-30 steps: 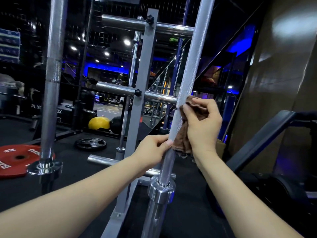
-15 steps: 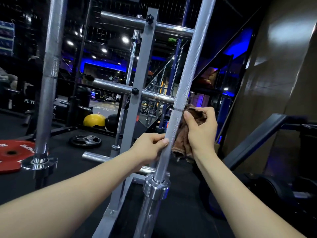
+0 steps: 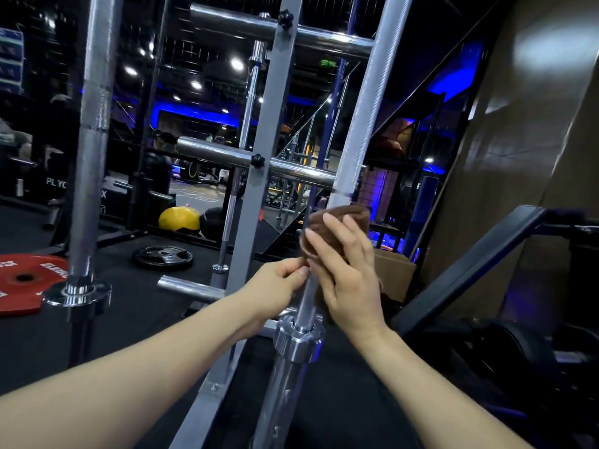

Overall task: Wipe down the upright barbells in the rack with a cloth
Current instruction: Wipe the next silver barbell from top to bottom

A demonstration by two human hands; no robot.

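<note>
A silver barbell [image 3: 363, 118] leans upright in front of me, with its collar [image 3: 299, 338] low in the frame. My right hand [image 3: 348, 270] holds a brown cloth [image 3: 351, 213] wrapped around the shaft just above the collar. My left hand [image 3: 278, 283] grips the shaft from the left, its fingertips beside the cloth. A second upright barbell [image 3: 94, 124] stands at the left, its collar [image 3: 77, 291] near the floor. The grey rack post [image 3: 264, 176] with chrome pegs rises between the two bars.
A red weight plate [image 3: 22, 280] and a black plate [image 3: 163, 256] lie on the dark floor at the left. A yellow ball [image 3: 178, 218] sits farther back. A black bench frame [image 3: 486, 264] slants at the right, beside a brown wall [image 3: 534, 157].
My right hand has slid the cloth down the shaft toward the collar and now covers the bar from the front. My left hand stays gripping the shaft.
</note>
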